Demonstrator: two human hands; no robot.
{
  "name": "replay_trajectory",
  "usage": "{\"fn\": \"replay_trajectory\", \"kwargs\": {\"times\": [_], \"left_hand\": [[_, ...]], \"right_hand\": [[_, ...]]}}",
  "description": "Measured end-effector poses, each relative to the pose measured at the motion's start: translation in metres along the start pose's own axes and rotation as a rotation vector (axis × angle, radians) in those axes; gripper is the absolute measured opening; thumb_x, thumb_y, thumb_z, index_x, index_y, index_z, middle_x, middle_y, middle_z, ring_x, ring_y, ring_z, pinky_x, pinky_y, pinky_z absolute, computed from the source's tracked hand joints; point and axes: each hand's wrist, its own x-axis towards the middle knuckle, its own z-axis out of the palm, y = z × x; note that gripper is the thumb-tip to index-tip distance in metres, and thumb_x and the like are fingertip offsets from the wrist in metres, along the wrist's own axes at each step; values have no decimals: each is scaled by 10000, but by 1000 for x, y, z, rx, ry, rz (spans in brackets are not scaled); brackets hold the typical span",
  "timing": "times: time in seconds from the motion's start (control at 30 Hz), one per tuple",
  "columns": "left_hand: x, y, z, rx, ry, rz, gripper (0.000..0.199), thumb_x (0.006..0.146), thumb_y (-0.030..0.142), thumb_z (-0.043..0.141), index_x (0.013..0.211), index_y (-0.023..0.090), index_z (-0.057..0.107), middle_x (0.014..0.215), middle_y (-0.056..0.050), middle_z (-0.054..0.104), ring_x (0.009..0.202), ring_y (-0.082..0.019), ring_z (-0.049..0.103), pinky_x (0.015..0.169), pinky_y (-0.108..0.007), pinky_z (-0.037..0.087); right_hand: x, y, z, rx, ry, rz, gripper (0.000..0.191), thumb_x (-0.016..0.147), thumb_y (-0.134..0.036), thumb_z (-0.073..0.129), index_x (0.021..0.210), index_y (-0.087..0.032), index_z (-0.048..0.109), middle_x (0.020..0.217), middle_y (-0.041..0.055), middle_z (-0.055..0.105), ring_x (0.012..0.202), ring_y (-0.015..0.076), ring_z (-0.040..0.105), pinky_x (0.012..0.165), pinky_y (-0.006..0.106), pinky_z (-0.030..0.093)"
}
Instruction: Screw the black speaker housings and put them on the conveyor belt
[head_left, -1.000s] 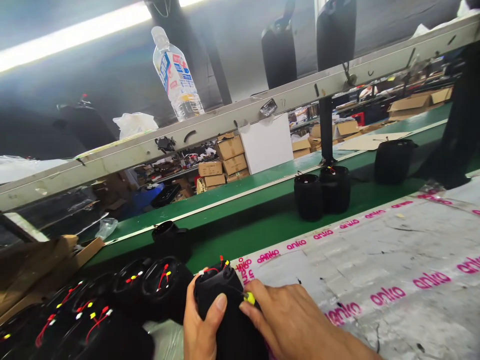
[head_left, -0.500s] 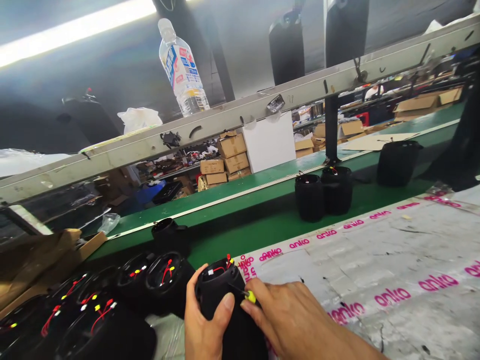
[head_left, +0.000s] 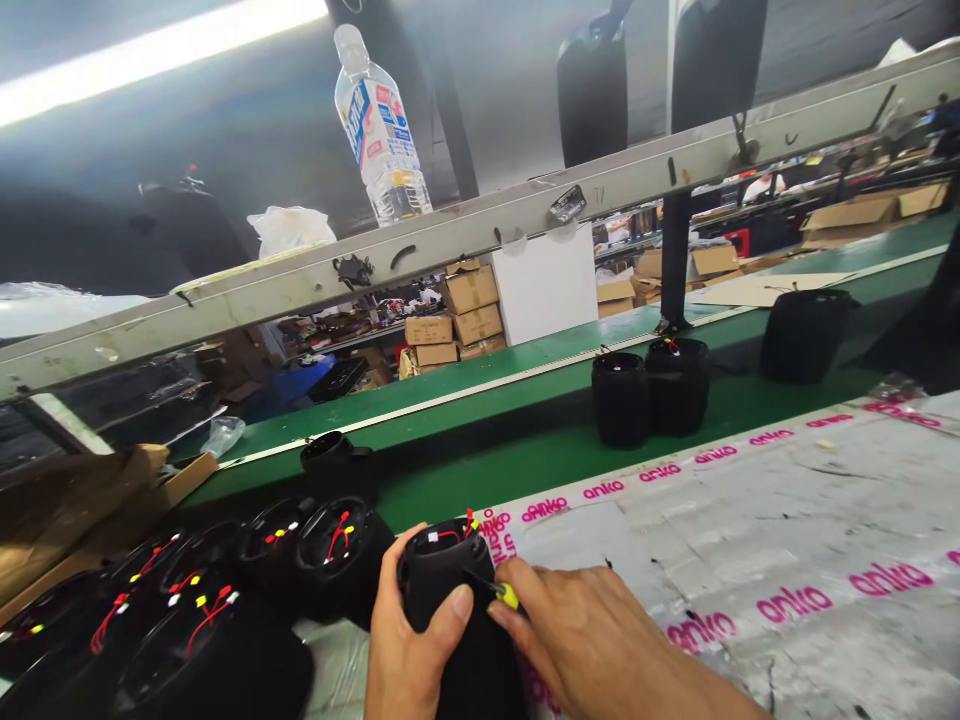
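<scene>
My left hand (head_left: pixel 420 645) is wrapped round a black cylindrical housing (head_left: pixel 480 665) at the bottom centre, its thumb on the near side. Red wires and a white connector show inside the housing's open top. My right hand (head_left: pixel 592 630) pinches a small tool with a yellow and black handle (head_left: pixel 508 596); its thin dark shaft points at the housing's side just below the rim. Whether the tip touches the surface is hard to tell. Several similar black housings (head_left: pixel 341 545) with red and yellow connectors stand to the left of my left hand.
Black housings (head_left: pixel 620 400) stand on the green conveyor (head_left: pixel 465 462) beyond the printed table covering (head_left: pixel 750 530). A grey metal beam (head_left: pixel 465 225) crosses above, carrying a plastic bottle (head_left: pixel 382 140). A cardboard box (head_left: pixel 187 480) lies at left.
The view has shifted slightly, so the background sits a little further right. Both hands keep their hold on the housing and the tool, with almost no movement between them.
</scene>
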Motion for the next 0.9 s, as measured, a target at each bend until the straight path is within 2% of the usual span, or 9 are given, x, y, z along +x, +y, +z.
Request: {"fn": "replay_trajectory", "kwargs": {"times": [0.13, 0.3, 0.53, 0.67, 0.77, 0.83, 0.9], "left_hand": [[0, 0, 0, 21, -5, 14, 756, 626, 570, 758, 1243, 225, 490, 1136, -76, 685, 1054, -309, 654, 976, -415, 465], [-4, 2, 3, 91, 51, 65, 737, 612, 541, 762, 1226, 226, 501, 1133, -75, 681, 1040, -297, 651, 978, -414, 459], [-8, 7, 7, 234, 140, 108, 693, 621, 458, 729, 1229, 221, 497, 1145, -77, 640, 1056, -291, 610, 1004, -460, 438], [-10, 10, 10, 267, 170, 121, 693, 619, 421, 725, 1235, 209, 488, 1140, -83, 624, 1040, -288, 603, 996, -472, 441], [-12, 12, 13, 221, 177, 121, 687, 632, 443, 736, 1230, 218, 484, 1135, -79, 627, 1043, -286, 605, 991, -464, 442], [-16, 13, 15, 159, 193, 120, 697, 634, 449, 744, 1232, 219, 470, 1126, -78, 634, 1043, -283, 612, 989, -448, 440], [-20, 13, 16, 65, 181, 123, 754, 619, 451, 752, 1263, 221, 434, 1118, -79, 651, 1020, -278, 631, 964, -424, 454]], "right_hand": [[2, -2, -4, -72, 19, -10, 93, 930, -231, 571, 965, -213, 486, 629, -16, 672, 481, 254, 658, 439, 342, 141], [2, -7, -17, -125, -59, 1, 89, 916, -268, 581, 897, -206, 520, 537, -15, 637, 414, 249, 630, 417, 340, 107], [2, -11, -28, -144, -99, 28, 81, 926, -272, 548, 889, -200, 553, 561, 7, 647, 447, 218, 631, 420, 277, 254], [3, -14, -32, -151, -86, 53, 89, 919, -265, 550, 863, -197, 562, 539, 11, 634, 443, 219, 633, 414, 268, 294], [1, -12, -23, -160, 3, 31, 104, 929, -255, 512, 862, -198, 567, 511, -2, 614, 404, 227, 620, 377, 278, 307], [-7, -9, -11, -115, 137, -9, 164, 966, -244, 436, 895, -193, 574, 515, -10, 612, 386, 221, 612, 354, 289, 331], [-19, -4, 2, 4, 315, -69, 239, 1018, -262, 363, 981, -194, 589, 597, -6, 655, 455, 196, 650, 389, 271, 410]]}}
